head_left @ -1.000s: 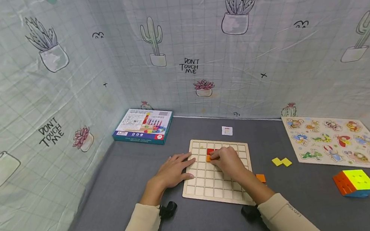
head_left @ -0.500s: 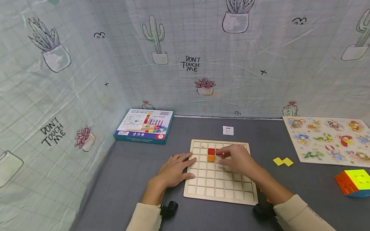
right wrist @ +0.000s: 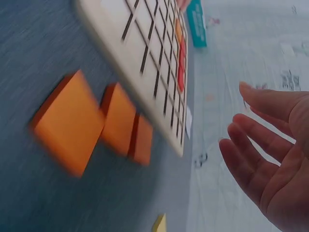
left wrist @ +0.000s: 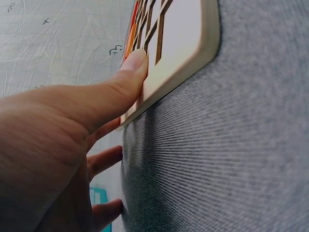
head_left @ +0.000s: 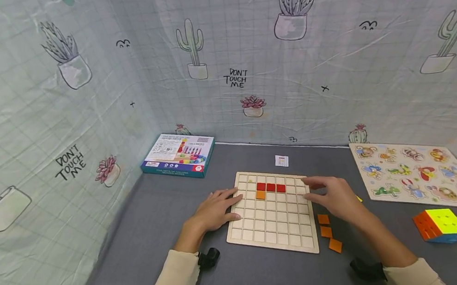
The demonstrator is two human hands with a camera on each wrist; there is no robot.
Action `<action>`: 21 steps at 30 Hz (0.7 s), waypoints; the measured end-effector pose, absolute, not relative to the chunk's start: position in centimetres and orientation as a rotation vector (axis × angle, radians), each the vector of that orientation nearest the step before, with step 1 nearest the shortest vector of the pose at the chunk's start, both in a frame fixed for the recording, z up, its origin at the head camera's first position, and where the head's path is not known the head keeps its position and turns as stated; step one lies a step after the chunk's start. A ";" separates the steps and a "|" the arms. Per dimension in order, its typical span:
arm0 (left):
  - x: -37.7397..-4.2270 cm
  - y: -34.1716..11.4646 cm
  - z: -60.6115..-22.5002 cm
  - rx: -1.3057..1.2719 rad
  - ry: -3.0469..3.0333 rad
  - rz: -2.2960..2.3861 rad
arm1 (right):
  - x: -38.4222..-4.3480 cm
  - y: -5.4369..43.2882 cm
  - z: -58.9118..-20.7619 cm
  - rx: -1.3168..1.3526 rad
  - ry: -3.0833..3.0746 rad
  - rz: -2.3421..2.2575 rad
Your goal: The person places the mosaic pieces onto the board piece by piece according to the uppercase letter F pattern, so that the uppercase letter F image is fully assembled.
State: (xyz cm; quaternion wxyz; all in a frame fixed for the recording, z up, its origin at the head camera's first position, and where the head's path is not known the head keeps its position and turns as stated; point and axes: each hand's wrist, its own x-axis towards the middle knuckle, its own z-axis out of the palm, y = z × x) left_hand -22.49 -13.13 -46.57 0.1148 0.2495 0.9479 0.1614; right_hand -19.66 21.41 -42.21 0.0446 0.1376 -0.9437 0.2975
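- Loose orange tiles [head_left: 326, 231]: three, flat on the cloth, nearer the wearer than the right hand and beside the board's right edge. Judged light, stiff and hard to break; smooth faces might slip under dry fingers. Best hold: thumb and forefinger on opposite side edges, since the flat faces offered little to grip.
- Left hand [head_left: 215, 211]: fingers spread wide, pinching nothing; thumb tip rested on the board's near-left margin.
- Grid board [head_left: 270, 226]: lay flat between the hands. Looked like thin wood; judged stiff, fairly light, liable to slide on the cloth if pushed. Rim judged the place to steady it.
- Right hand [head_left: 334, 196]: thumb and forefinger well apart, nothing held; fingertips by the board's right edge, contact not certain from the head view.
- Yellow piece [head_left: 359, 198]: just beyond the right wrist, mostly hidden by it.
- Seated orange tile [head_left: 261, 195]: in a cell left of the right hand; little edge seemed exposed, so a fingernail at one side would probably be needed to lift it.
- Red tiles [head_left: 271, 187]: three in a row, one cell row farther; same handling expected.
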 end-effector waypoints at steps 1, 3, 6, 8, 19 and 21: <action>-22.5 -13.1 -46.6 0.732 2.775 0.477 | -19.4 21.9 -42.2 0.406 -2.884 0.906; -22.6 -13.1 -46.7 0.734 2.773 0.484 | -18.8 22.8 -42.4 0.375 -2.888 0.893; -22.6 -13.1 -46.8 0.735 2.774 0.487 | -18.0 23.9 -42.8 0.349 -2.897 0.863; -22.6 -13.1 -46.7 0.737 2.775 0.492 | -17.5 24.4 -43.1 0.341 -2.904 0.855; -22.5 -13.1 -46.3 0.752 2.761 0.498 | -15.7 25.5 -45.5 0.342 -2.998 0.841; -22.5 -13.1 -46.3 0.754 2.761 0.499 | -15.7 25.5 -45.9 0.338 -3.015 0.826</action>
